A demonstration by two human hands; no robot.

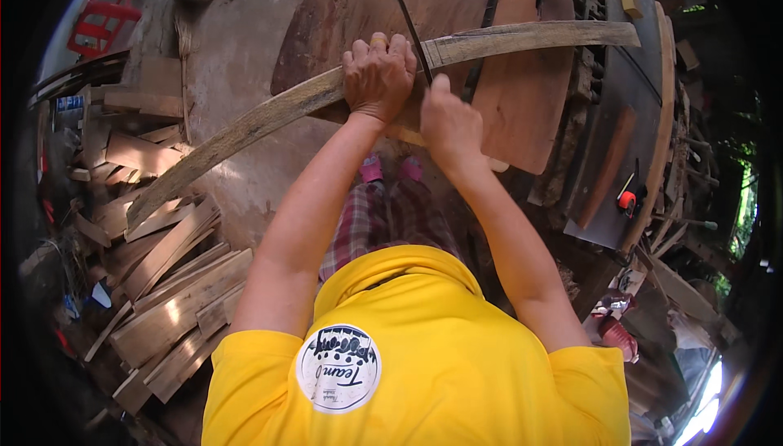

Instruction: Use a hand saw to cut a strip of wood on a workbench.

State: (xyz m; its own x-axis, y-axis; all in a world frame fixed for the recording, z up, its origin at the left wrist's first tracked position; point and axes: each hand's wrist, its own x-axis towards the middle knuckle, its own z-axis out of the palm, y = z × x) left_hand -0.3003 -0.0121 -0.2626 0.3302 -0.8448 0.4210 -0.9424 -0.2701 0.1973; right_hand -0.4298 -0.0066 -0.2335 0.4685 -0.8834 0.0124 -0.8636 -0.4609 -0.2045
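A long, narrow wooden plank [253, 122] runs across in front of me, bowed in this view, over a brown wooden work surface [338, 13]. With its fingers curled over the plank's far edge, my left hand [378, 77] holds it near the middle. Just to the right, my right hand [451, 124] is closed at the near end of a thin dark saw blade [404, 7], seen almost edge-on. The blade crosses the plank close to my left fingers and reaches away to the top of the view. My right fist hides the saw's handle.
Cut wood pieces [183, 303] lie heaped at the left. A red plastic stool [104, 22] stands at the far left. To the right are a reddish board [522, 103], a curved wooden strip [610, 164] and a red tape measure [626, 200].
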